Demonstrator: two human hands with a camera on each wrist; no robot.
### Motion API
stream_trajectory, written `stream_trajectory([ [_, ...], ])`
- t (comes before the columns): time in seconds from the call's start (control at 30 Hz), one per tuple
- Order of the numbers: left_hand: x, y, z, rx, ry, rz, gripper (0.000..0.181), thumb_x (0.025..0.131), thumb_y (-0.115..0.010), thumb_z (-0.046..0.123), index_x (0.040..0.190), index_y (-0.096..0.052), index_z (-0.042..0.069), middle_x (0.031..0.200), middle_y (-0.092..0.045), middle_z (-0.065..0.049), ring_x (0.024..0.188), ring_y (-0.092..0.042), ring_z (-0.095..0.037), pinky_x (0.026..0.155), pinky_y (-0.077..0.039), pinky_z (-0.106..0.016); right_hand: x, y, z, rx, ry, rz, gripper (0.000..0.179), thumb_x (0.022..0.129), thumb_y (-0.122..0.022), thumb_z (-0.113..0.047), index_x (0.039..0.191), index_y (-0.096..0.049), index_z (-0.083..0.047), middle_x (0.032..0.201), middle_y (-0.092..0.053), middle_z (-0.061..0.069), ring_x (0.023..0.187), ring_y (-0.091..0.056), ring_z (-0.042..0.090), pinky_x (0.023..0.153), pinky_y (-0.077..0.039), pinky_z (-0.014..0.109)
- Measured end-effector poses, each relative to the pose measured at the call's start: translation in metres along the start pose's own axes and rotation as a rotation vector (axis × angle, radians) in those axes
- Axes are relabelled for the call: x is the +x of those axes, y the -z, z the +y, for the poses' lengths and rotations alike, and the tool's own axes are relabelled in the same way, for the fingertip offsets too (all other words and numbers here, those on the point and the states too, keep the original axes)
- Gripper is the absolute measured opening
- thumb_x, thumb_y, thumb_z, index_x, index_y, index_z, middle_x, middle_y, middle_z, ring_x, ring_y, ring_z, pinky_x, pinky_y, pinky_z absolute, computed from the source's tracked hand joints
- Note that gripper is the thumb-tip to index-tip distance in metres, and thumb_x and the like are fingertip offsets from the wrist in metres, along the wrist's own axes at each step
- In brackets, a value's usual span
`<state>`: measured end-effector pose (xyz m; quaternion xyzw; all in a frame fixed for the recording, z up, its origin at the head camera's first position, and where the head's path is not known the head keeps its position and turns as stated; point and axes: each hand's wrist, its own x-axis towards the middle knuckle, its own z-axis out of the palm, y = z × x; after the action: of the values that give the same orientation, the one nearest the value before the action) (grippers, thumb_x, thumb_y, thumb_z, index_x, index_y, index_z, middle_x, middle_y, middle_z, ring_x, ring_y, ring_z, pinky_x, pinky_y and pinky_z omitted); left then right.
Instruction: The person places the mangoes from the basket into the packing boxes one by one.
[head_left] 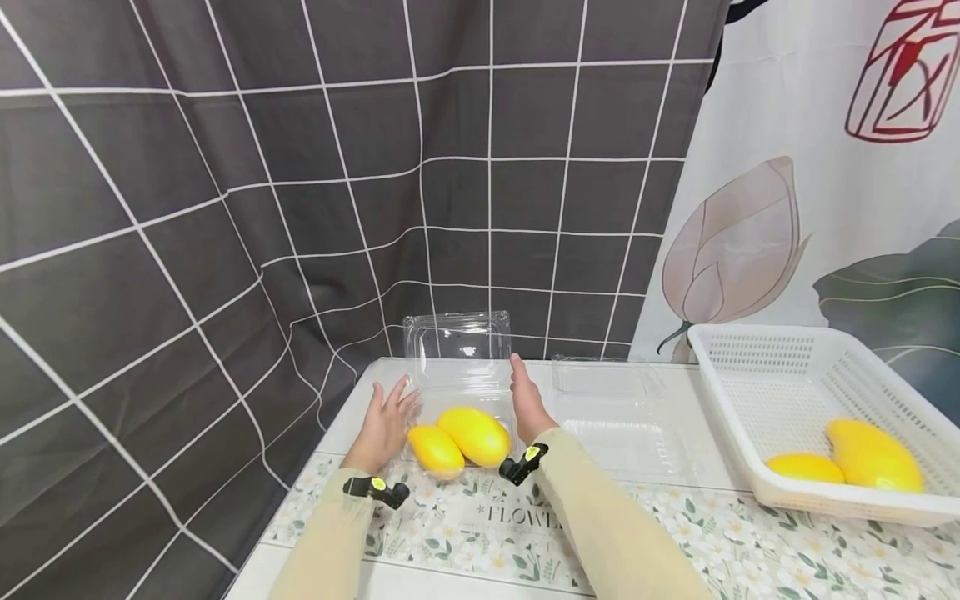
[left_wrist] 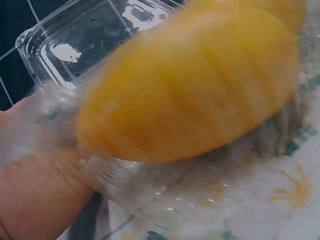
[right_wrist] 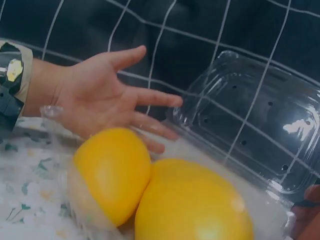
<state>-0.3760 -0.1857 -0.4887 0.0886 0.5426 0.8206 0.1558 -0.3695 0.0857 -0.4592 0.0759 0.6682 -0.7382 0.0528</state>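
Two yellow mangoes, a smaller one (head_left: 435, 451) and a larger one (head_left: 477, 436), lie side by side in a clear plastic clamshell box (head_left: 429, 410). Its see-through lid (head_left: 457, 354) stands raised at the back. My left hand (head_left: 381, 430) is at the box's left side, fingers spread and palm turned inward, as the right wrist view also shows. On the opposite side, my right hand (head_left: 529, 403) has its fingers extended along the box wall. Neither hand grips a mango. In the left wrist view, one mango (left_wrist: 190, 90) fills the middle, blurred, beyond the clear wall.
Right of my right hand sits another clear plastic box (head_left: 615, 433). A white perforated basket (head_left: 727, 417) at the far right holds two more mangoes (head_left: 873, 457). A flowered cloth (head_left: 480, 542) covers the table's front, and a dark checked curtain (head_left: 525, 200) hangs behind.
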Motion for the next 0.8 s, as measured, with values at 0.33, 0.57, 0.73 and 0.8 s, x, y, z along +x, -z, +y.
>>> stream_trajectory([
  [0.33, -0.003, 0.004, 0.039, 0.107, 0.126, -0.049, 0.11, 0.087, 0.003, 0.084, 0.161, 0.003, 0.002, 0.166, 0.008, -0.027, 0.153, 0.01, -0.042, 0.122, 0.014, -0.055, -0.004, 0.011, -0.024, -0.031, -0.069, -0.121, 0.122, 0.083, -0.029, -0.092, 0.161, -0.014, 0.001, 0.165, -0.016, 0.026, 0.153, -0.011, 0.043, 0.125, -0.009, 0.058],
  [0.57, -0.009, 0.005, 0.071, 0.289, 0.217, -0.121, 0.12, 0.083, 0.001, 0.089, 0.159, 0.004, -0.004, 0.164, 0.008, -0.03, 0.153, 0.008, -0.044, 0.123, 0.008, -0.059, -0.006, 0.023, -0.041, -0.169, -0.115, -0.222, 0.133, 0.079, -0.03, -0.096, 0.154, -0.02, 0.013, 0.159, -0.023, 0.035, 0.15, -0.019, 0.048, 0.12, -0.019, 0.064],
  [0.73, -0.012, 0.002, 0.078, 0.42, 0.279, -0.08, 0.122, 0.084, -0.002, 0.09, 0.159, -0.003, -0.006, 0.164, -0.002, -0.032, 0.153, -0.002, -0.047, 0.122, -0.002, -0.064, -0.009, 0.029, -0.048, -0.272, -0.127, -0.273, 0.132, 0.078, -0.031, -0.097, 0.156, -0.023, 0.01, 0.157, -0.029, 0.034, 0.147, -0.025, 0.05, 0.115, -0.024, 0.071],
  [0.8, -0.014, 0.0, 0.08, 0.473, 0.301, -0.066, 0.12, 0.085, -0.002, 0.089, 0.159, -0.006, -0.005, 0.164, -0.005, -0.033, 0.152, -0.006, -0.048, 0.122, -0.005, -0.065, -0.01, 0.031, -0.051, -0.301, -0.135, -0.292, 0.132, 0.077, -0.031, -0.097, 0.156, -0.024, 0.009, 0.157, -0.031, 0.034, 0.147, -0.027, 0.05, 0.113, -0.026, 0.072],
])
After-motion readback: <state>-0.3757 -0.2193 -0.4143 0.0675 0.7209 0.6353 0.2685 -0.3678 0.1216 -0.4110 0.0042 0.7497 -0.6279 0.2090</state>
